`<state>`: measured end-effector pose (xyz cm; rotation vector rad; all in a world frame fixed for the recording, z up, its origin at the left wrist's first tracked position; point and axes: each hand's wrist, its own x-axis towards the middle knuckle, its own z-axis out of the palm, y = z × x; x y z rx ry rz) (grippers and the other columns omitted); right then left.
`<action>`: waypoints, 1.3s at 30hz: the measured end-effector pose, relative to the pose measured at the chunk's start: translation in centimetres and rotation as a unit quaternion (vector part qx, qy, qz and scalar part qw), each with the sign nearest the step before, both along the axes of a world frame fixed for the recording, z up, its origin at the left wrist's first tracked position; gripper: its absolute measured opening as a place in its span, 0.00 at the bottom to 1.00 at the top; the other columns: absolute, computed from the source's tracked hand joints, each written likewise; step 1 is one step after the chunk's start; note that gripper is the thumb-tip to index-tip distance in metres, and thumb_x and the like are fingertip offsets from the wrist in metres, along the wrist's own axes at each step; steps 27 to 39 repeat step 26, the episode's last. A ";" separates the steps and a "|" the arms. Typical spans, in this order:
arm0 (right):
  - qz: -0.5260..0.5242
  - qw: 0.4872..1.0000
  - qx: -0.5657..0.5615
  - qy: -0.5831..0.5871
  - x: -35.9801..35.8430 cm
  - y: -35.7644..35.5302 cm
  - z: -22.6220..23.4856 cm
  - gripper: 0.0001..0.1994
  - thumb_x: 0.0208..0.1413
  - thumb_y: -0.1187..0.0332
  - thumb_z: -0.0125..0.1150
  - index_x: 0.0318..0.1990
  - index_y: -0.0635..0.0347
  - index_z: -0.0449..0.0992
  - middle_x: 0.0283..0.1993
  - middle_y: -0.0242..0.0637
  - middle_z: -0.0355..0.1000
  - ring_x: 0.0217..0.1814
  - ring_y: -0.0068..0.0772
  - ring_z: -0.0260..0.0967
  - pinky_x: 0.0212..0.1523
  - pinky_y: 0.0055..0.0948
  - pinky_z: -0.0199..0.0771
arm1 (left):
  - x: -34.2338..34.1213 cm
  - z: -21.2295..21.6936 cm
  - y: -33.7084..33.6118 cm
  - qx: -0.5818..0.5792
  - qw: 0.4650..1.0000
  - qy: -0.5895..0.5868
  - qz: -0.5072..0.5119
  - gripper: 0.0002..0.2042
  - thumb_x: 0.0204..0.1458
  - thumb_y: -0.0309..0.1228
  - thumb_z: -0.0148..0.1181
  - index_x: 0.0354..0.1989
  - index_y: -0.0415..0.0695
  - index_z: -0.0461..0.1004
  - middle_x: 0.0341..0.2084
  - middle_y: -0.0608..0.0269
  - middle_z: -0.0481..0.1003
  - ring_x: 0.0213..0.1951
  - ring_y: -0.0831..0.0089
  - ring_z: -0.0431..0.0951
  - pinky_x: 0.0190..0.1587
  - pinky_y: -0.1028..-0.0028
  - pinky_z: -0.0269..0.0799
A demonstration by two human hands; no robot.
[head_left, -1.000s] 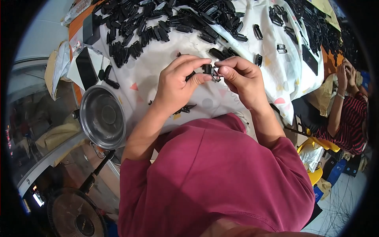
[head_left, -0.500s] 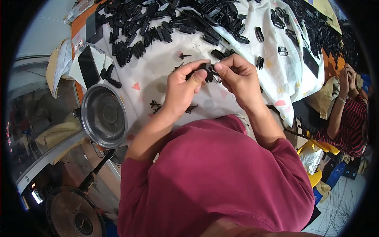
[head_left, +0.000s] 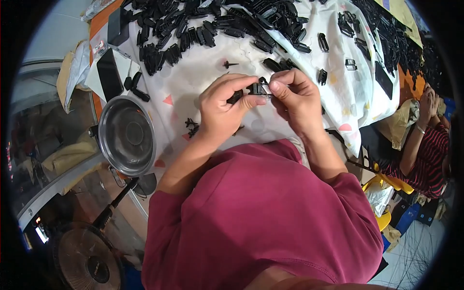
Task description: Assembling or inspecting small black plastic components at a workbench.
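Note:
Over the white patterned cloth point(head_left: 183, 92), I hold a small black plastic part point(head_left: 256, 89) in front of my chest. My left hand point(head_left: 223, 100) pinches its left side between thumb and fingers. My right hand point(head_left: 297, 96) is closed at its right end, thumb against the forefinger, by a thin light-coloured piece too small to make out. Another dark shape lies partly hidden in my left palm. A small dark pointed piece point(head_left: 230, 64) lies beyond my hands. Several more dark pieces point(head_left: 192, 128) lie beside my left forearm.
A large heap of black plastic parts point(head_left: 198, 34) covers the table's far side. A metal bowl point(head_left: 104, 140) and a phone point(head_left: 110, 76) are at the left. Below them stands a fan point(head_left: 84, 256). Another person's hands point(head_left: 427, 108) are at the far right.
My left thumb has moved lower on the black part, which now shows more between my hands. My right hand stays at its right end. The whole view has shifted slightly.

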<state>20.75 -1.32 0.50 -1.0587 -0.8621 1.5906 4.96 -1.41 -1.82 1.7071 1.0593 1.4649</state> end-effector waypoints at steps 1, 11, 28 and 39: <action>0.039 0.999 -0.002 -0.017 0.3 0.2 0.4 0.05 0.50 0.73 0.57 0.27 0.63 0.68 0.30 0.32 0.66 0.16 0.14 0.56 0.12 0.13 0.49 | -0.4 1.0 0.1 0.028 0.999 0.032 -0.002 0.15 0.33 0.23 0.68 0.33 0.38 0.74 0.28 0.58 0.74 0.29 0.74 0.74 0.30 0.78 0.69; -0.013 0.999 -0.002 0.049 -1.9 -0.9 0.2 0.06 0.52 0.71 0.56 0.29 0.63 0.67 0.34 0.34 0.65 0.16 0.17 0.58 0.11 0.14 0.50 | 1.5 0.1 -1.2 -0.240 0.879 -0.398 -0.104 0.14 0.45 0.24 0.60 0.42 0.36 0.70 0.35 0.64 0.74 0.35 0.81 0.71 0.39 0.81 0.66; 0.167 0.967 0.129 -0.139 1.9 1.5 0.8 0.13 0.54 0.73 0.52 0.46 0.69 0.66 0.41 0.45 0.71 0.36 0.26 0.70 0.40 0.21 0.69 | -5.9 2.2 -0.5 -0.318 0.738 -0.572 -0.162 0.19 0.52 0.40 0.51 0.47 0.40 0.61 0.34 0.64 0.68 0.32 0.75 0.66 0.35 0.76 0.62; 0.167 0.967 0.129 -0.139 1.9 1.5 0.8 0.13 0.54 0.73 0.52 0.46 0.69 0.66 0.41 0.45 0.71 0.36 0.26 0.70 0.40 0.21 0.69 | -5.9 2.2 -0.5 -0.318 0.738 -0.572 -0.162 0.19 0.52 0.40 0.51 0.47 0.40 0.61 0.34 0.64 0.68 0.32 0.75 0.66 0.35 0.76 0.62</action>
